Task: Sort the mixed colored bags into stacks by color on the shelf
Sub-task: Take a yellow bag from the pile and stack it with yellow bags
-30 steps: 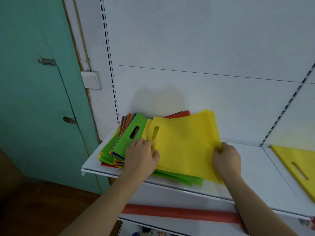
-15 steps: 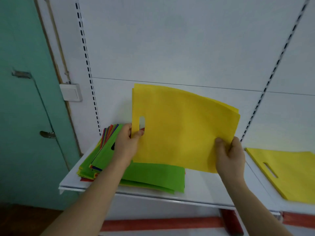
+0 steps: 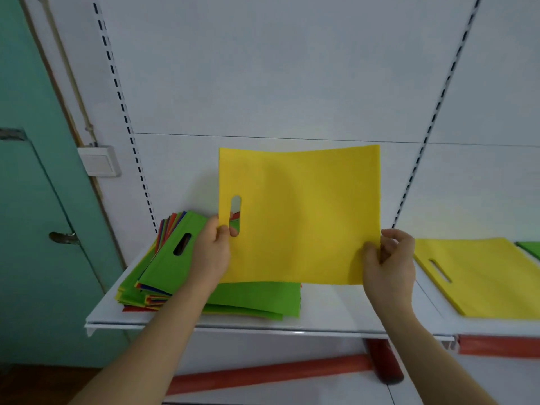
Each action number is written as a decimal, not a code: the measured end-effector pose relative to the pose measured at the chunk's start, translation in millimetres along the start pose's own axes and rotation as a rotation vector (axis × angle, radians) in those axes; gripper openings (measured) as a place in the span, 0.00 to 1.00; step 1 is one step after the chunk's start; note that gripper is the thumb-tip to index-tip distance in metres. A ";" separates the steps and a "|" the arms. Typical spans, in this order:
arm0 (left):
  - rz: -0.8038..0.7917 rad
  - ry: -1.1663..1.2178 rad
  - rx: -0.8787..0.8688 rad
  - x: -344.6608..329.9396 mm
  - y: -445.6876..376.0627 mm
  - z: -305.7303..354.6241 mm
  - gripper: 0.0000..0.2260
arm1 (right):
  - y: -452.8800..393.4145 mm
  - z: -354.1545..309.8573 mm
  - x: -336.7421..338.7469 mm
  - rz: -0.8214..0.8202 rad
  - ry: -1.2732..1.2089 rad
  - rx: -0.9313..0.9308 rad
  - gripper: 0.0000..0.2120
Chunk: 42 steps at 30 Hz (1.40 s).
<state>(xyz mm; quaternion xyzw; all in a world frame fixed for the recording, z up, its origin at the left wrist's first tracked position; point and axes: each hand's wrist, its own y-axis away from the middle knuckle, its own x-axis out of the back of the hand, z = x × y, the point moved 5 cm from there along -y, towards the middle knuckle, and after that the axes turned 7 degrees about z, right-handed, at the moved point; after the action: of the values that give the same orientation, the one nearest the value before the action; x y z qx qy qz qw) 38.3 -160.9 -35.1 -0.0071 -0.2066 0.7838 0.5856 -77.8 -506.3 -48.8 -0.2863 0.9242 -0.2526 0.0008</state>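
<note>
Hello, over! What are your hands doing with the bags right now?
Left hand and right hand pinch yellow bag, held up above mixed stack. Yellow pile waits right. Nothing in the way.

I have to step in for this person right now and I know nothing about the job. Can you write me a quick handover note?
Left hand: pinches the held yellow bag at its handle-slot edge.
Right hand: pinches the same bag's lower right corner. The bag is upright, lifted off the shelf.
Mixed pile: on the shelf's left, green bag on top, with red, blue and yellow edges showing beneath.
Yellow stack: flat on the shelf to the right; a green edge shows beyond it.
Done: yellow stack started.
Left: probably lay this bag on the yellow stack, then sort the rest of the pile.
</note>
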 end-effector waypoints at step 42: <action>-0.293 -0.253 -0.259 -382.3 245.9 124.7 0.19 | -138.6 185.6 365.6 -0.009 0.604 0.046 0.21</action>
<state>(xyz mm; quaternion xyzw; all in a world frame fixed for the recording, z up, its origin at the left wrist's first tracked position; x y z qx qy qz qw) -98.1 -608.5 -91.0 0.0460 -0.3762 0.6520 0.6567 -283.1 -884.6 -93.5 -0.2021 0.8754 -0.3474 -0.2687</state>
